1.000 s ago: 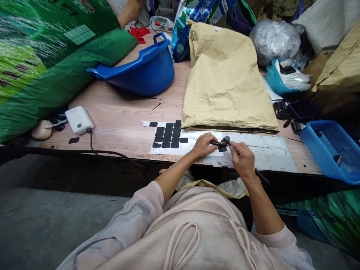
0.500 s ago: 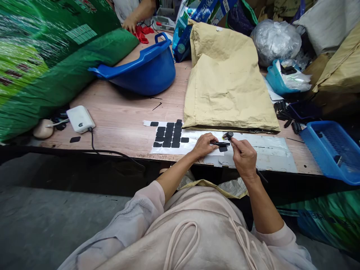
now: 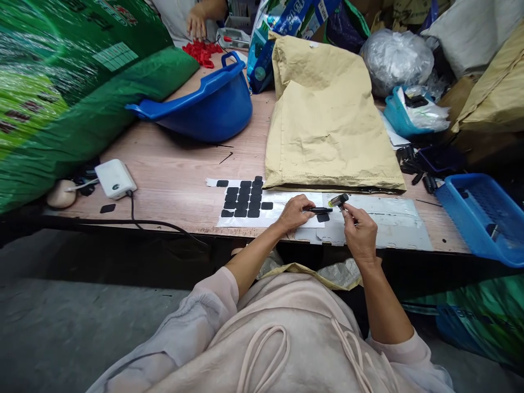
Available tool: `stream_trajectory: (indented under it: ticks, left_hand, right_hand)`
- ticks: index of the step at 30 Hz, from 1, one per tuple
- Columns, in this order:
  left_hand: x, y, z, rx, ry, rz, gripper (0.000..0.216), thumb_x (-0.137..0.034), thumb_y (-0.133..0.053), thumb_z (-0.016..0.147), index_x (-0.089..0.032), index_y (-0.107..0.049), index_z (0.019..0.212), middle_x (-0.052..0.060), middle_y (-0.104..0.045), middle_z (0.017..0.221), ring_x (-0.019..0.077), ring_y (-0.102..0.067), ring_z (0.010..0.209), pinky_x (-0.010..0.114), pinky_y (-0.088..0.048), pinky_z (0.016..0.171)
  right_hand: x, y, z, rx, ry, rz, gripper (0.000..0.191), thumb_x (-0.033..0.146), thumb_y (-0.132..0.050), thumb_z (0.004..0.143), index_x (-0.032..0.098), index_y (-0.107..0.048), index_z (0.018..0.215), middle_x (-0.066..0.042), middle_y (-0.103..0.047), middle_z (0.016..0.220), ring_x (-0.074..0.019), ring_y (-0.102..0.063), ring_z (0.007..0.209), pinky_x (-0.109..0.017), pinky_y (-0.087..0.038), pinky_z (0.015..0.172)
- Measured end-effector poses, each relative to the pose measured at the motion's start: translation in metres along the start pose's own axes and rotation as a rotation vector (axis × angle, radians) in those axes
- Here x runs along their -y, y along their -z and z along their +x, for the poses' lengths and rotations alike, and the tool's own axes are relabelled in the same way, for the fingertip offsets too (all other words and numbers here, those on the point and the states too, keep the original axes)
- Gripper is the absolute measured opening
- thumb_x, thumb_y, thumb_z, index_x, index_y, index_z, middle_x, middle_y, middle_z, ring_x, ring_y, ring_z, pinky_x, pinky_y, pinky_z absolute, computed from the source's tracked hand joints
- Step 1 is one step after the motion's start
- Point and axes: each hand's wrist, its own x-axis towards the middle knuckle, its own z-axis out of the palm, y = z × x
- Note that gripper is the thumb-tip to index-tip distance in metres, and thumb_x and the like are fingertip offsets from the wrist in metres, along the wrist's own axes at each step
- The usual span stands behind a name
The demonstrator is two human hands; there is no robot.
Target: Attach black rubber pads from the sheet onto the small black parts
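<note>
Green bag (image 3: 88, 84): printed characters, too blurred to read. Blue bag (image 3: 262, 52): white lettering, likewise unreadable.

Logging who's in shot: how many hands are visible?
3: left hand holding a black piece, right hand gripping a small hammer, co-worker's hand by the red pieces. Another may be hidden.

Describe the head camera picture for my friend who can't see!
A person's right hand holds a small black-and-yellow hammer near a thin black piece in the left hand. Flat black rounded squares lie on a white sheet, with a large tan sack and blue plastic basin behind.
</note>
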Motion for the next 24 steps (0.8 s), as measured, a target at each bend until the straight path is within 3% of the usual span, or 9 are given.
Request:
stream_trajectory:
  ticks: [18, 24]
  left_hand:
    - [-0.003, 0.001, -0.002, 0.007, -0.006, 0.028, 0.011, -0.015, -0.076, 0.082, -0.019, -0.079, 0.091, 0.003, -0.065, 0.083, 0.0179, -0.06, 0.081, 0.032, -0.05, 0.076]
    - [-0.008, 0.004, -0.003, 0.014, -0.008, 0.027, 0.011, -0.014, -0.076, 0.079, -0.02, -0.077, 0.089, 0.003, -0.065, 0.084, 0.0193, -0.061, 0.083, 0.033, -0.05, 0.078]
  right_hand:
    - [-0.008, -0.006, 0.0, 0.006, -0.044, -0.015, 0.032, 0.035, -0.056, 0.096, 0.021, -0.08, 0.11, -0.01, -0.08, 0.098, -0.0226, -0.07, 0.085, -0.037, -0.057, 0.082]
    - [0.013, -0.001, 0.006, 0.026, 0.058, -0.035, 0.029, 0.034, -0.056, 0.098, 0.022, -0.08, 0.111, -0.007, -0.075, 0.091, -0.0209, -0.066, 0.082, -0.035, -0.054, 0.08]
